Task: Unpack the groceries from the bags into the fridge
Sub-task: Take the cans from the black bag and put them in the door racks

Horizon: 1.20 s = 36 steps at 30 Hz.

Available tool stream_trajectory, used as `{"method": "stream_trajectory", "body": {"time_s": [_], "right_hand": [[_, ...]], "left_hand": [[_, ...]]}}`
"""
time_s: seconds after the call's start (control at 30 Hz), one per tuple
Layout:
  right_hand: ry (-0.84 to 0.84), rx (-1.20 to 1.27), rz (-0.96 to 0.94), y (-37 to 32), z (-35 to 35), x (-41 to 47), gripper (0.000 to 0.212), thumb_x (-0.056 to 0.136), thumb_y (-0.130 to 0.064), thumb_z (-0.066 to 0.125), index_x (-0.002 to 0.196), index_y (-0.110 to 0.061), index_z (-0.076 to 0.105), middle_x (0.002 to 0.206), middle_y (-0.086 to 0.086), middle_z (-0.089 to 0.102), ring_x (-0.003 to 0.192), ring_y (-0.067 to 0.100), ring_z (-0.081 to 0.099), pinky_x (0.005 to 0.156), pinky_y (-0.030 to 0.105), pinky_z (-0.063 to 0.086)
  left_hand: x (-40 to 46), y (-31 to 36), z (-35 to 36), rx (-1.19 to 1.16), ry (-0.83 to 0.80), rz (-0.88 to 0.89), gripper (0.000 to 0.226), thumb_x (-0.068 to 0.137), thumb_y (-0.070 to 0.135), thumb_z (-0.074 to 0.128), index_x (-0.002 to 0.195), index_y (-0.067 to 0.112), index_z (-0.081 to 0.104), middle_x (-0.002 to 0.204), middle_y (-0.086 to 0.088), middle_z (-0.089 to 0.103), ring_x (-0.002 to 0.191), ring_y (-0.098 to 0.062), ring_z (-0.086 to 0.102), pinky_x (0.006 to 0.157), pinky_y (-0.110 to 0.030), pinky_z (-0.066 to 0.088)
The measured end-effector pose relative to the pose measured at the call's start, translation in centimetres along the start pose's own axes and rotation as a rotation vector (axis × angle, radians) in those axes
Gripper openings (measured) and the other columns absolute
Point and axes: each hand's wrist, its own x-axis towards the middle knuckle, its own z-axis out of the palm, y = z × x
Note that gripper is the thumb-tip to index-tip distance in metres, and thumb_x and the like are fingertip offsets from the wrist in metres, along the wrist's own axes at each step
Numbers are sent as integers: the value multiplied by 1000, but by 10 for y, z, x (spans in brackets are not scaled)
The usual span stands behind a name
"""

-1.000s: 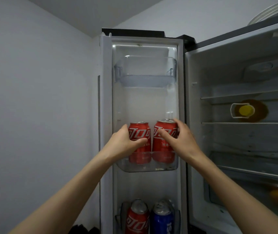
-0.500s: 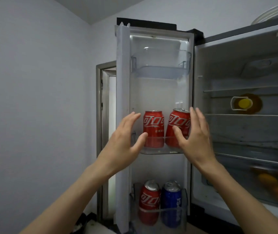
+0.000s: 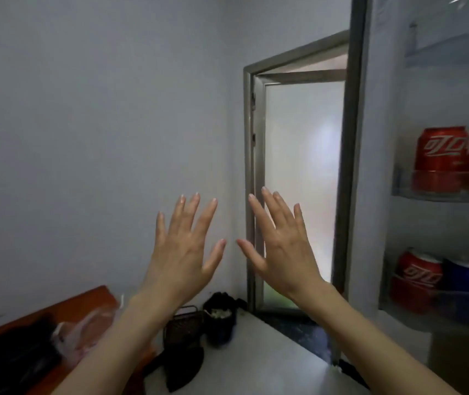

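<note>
My left hand (image 3: 183, 248) and my right hand (image 3: 282, 243) are raised side by side at the centre, fingers spread, holding nothing. The open fridge door (image 3: 370, 138) fills the right edge. Two red cola cans (image 3: 440, 158) stand in its middle door shelf (image 3: 438, 196). A red can (image 3: 417, 276) and a blue can (image 3: 467, 280) sit in the lower door shelf. A translucent plastic bag (image 3: 85, 334) and a black bag (image 3: 13, 354) lie on a reddish-brown wooden table (image 3: 85, 300) at the lower left.
A frosted glass door (image 3: 299, 181) in a metal frame stands behind my hands. On the floor below are a dark mesh basket (image 3: 183, 326) and a black bin (image 3: 219, 317). A plain grey wall covers the left.
Both hands have come away from the two red cans in the middle door shelf. My view has swung left, so the fridge now sits at the right edge and the table with bags appears.
</note>
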Motion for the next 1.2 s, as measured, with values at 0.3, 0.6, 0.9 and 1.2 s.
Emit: {"method": "stream_trajectory", "body": {"time_s": [0.3,0.6,0.9,1.2], "right_hand": [[-141,187,-222,-181,143,32,67,87,-55,34,144,-18,30,149,15,34,136,34,33,106,60,27],[-352,359,-354,-310,296,44,67,88,-56,27,146,-21,25,152,12,27,141,31,24,109,56,16],[-693,431,-418,-368,447,39,64,96,-50,33,150,-26,7,158,1,5,145,21,-4,114,49,-5],[-959,476,-330,-393,573,32,59,99,-45,30,149,-19,14,158,1,10,145,18,1,119,38,4]], "left_hand": [[-107,-186,-55,317,-110,-341,70,84,58,7,148,30,2,158,-3,1,144,-21,-8,111,-47,-10],[-185,-342,-51,469,-178,-590,61,95,51,24,149,27,8,158,-6,1,144,-21,-8,114,-47,-6],[-231,-456,19,421,-476,-845,60,97,49,25,149,25,6,157,-4,-7,143,-22,-14,116,-47,-3],[-264,-566,98,266,-651,-862,56,97,49,26,147,23,20,157,-3,-7,143,-21,-15,114,-43,-6]]}}
